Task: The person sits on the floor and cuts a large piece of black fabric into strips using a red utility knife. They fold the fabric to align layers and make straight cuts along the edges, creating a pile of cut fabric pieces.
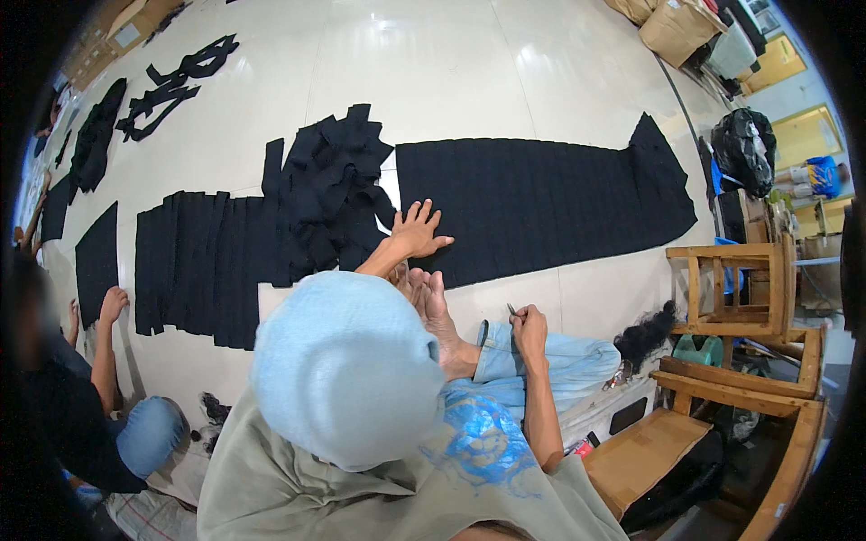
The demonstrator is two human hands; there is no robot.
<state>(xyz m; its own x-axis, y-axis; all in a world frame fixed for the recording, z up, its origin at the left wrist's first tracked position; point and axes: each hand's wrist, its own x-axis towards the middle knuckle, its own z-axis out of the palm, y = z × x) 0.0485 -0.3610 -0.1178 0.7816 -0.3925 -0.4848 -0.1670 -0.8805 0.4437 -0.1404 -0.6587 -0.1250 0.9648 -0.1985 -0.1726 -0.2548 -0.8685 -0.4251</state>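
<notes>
My left hand rests palm down with fingers spread at the edge of a long sheet of black fabric, which is marked with parallel bands. Beside it lie a heap of crumpled black strips and rows of overlapping black strips. My right hand is closed on a small metal tool, probably snips, held over the floor by my bare foot. My bent knee in light-blue denim fills the lower centre.
Another person sits at left, a hand on a black piece. Wooden stools, a cardboard sheet and a black bag line the right. A person in blue is farther back. Cartons stand top left.
</notes>
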